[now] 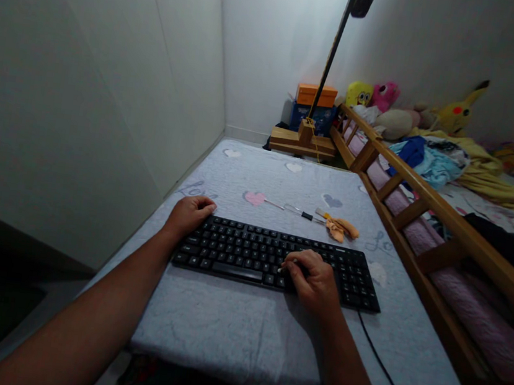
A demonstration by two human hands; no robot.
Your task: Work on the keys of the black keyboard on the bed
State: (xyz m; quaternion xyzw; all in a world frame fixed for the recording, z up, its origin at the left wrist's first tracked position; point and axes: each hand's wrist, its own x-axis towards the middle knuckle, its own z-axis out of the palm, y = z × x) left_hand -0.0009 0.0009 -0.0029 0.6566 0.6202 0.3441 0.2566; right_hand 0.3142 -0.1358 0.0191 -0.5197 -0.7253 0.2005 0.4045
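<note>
Now, keyboard (236, 246): flat on cloth-covered worktop (208, 318).
Left hand (191, 217): at keyboard's far-left corner; gripping or resting, can't tell.
Right hand (314, 282): pinching white-tipped swab (280, 270), tip right of spacebar (238, 272).
Behind keyboard: orange cloth (349, 228).

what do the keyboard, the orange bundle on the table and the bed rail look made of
Keyboard: probably plastic, black and mostly matte, going by the moulded-looking keys and the faint sheen on the space bar.
Orange bundle: likely soft cloth, dull in finish, as it lies crumpled in folds; the exact fibre can't be told.
Bed rail: seems wood, perhaps varnished, from its warm brown colour and slight shine.
</note>
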